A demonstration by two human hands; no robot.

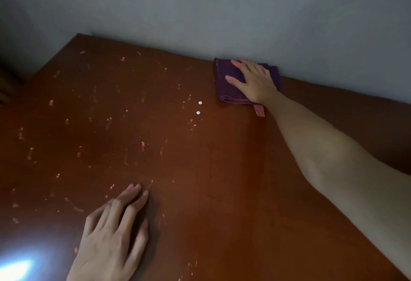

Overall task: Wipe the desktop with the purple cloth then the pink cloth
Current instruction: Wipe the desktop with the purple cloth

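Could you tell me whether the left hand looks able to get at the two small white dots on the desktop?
Probably yes: the left hand lies flat on the desktop, and nothing stands between it and the white dots.

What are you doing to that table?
A person is wiping a brown desktop. The right hand presses flat on a folded purple cloth at the far edge, next to the wall. The left hand rests flat on the wood near the front, holding nothing. Pale scuff marks cover the surface, and two small white dots sit just left of the cloth. No pink cloth is in view.
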